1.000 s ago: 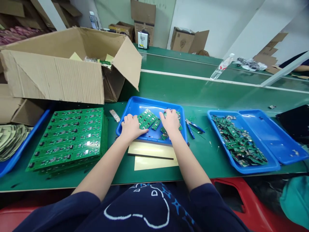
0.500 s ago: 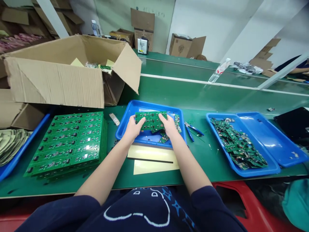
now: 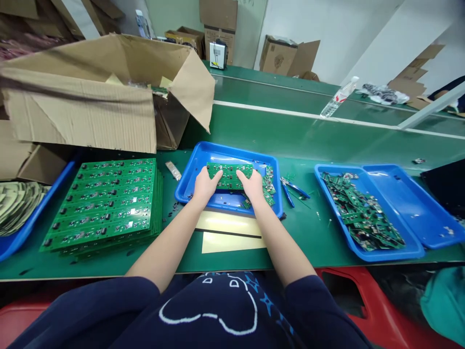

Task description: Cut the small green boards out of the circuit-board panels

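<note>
Both of my hands hold a green circuit board strip (image 3: 229,175) by its two ends, above the floor of a blue plastic tray (image 3: 221,157). My left hand (image 3: 206,185) grips the strip's left end, and my right hand (image 3: 252,186) grips its right end. Several smaller green board pieces (image 3: 269,186) lie in the tray just beyond my right hand. The strip's underside and the tray floor beneath my palms are hidden.
A tall stack of green board panels (image 3: 105,203) lies to the left on the green bench. To the right are blue-handled pliers (image 3: 292,190) and a blue tray heaped with loose boards (image 3: 363,213). Yellow sheets (image 3: 228,235) lie in front of the middle tray. An open cardboard box (image 3: 80,106) stands behind.
A second ago my hands rested on separate pieces. Since then they have come together on the long strip, which now sits level between them. The other pieces have shifted right in the tray.
</note>
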